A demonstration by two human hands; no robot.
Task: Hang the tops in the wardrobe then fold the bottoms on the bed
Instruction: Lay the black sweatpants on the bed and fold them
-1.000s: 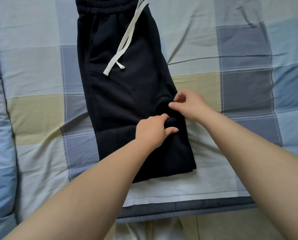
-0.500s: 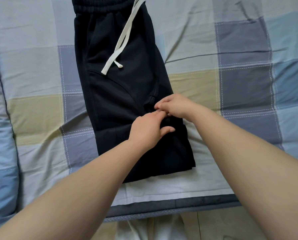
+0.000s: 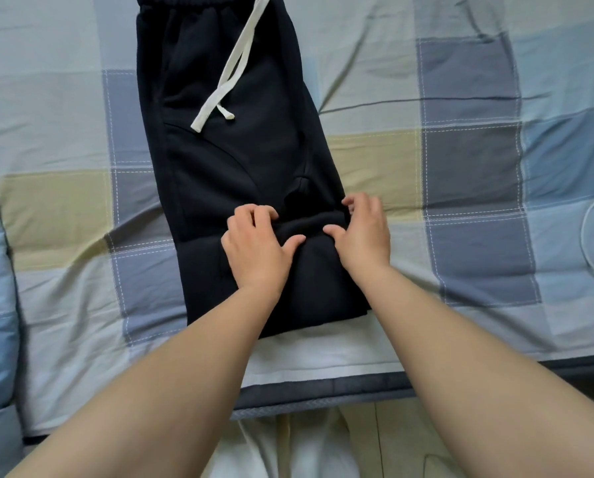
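Left grip: left hand (image 3: 254, 246) with fingers curled, pinching a raised fold of the black cotton drawstring shorts (image 3: 219, 160).
Right grip: right hand (image 3: 364, 232) with fingers bent, holding the same fold at its right edge.
Shorts: folded lengthwise, lying on the checked blue-and-yellow bed sheet (image 3: 461, 167).
Technique: likely best to lift both ends evenly, keeping the edges aligned.
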